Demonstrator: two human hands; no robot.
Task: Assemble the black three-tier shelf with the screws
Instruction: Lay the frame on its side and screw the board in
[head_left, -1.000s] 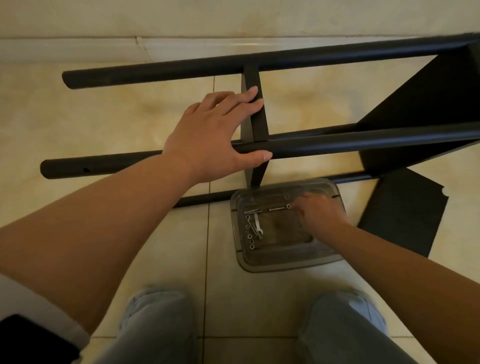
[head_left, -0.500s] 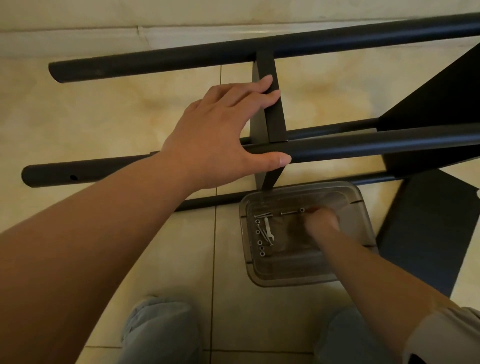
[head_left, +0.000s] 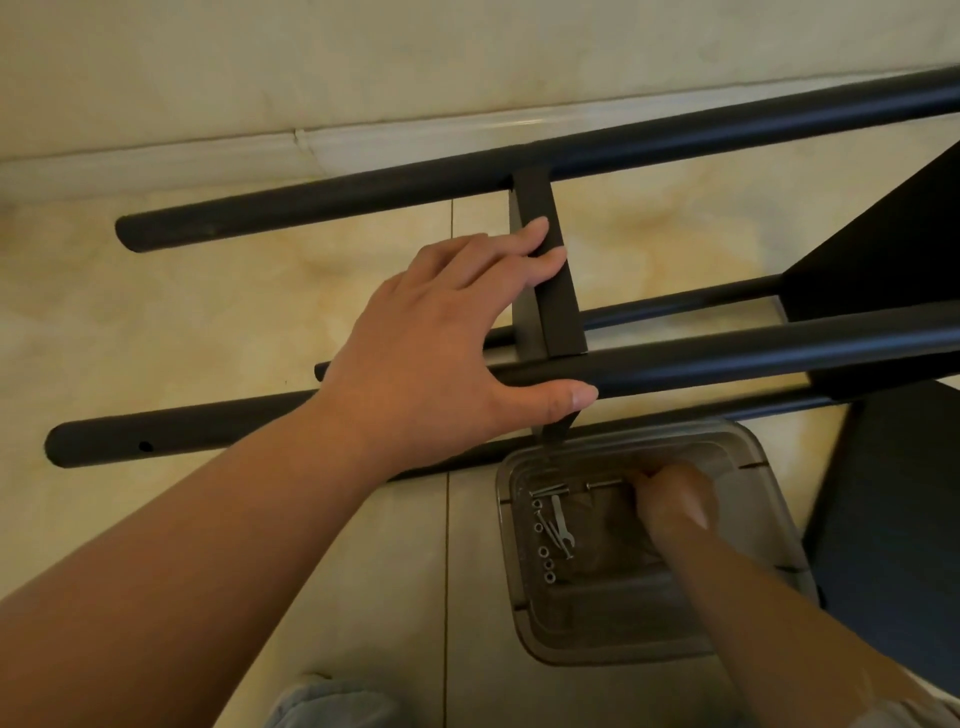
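Left hand (head_left: 441, 358): spread wide and flat over the shelf frame (head_left: 727, 358), fingers straight. Fingertips (head_left: 540, 228) lie on the flat crossbar (head_left: 550, 275); the thumb runs along the near upper tube (head_left: 753, 353), tip pointing right.

Right hand (head_left: 675, 501): down inside the clear plastic tray (head_left: 623, 639), fingers curled toward the left at the end of a long screw (head_left: 605, 485). Whether the fingers actually pinch the screw cannot be told; the fingertips are hidden behind the knuckles.

Shelf frame: black, lying on its side on the floor in front of the person. Long axis runs left to right, rising slightly toward the right in the view. Four round tubes run parallel; their free ends point left, and the far upper tube (head_left: 363, 202) lies close to the wall base. The near upper tube shows a small hole close to its left end. The crossbar joins the two upper tubes crosswise. A black shelf panel (head_left: 883, 249) is mounted between the tubes at the right edge.

Tray: on the floor below the frame, between the person's knees and the tubes. Contents at its left side: a row of small nuts (head_left: 543, 540), a small flat wrench (head_left: 561, 525), two long screws at the top.

Loose black panel (head_left: 893, 499): flat on the floor, just right of the tray.

Floor (head_left: 208, 322): glossy beige tile.
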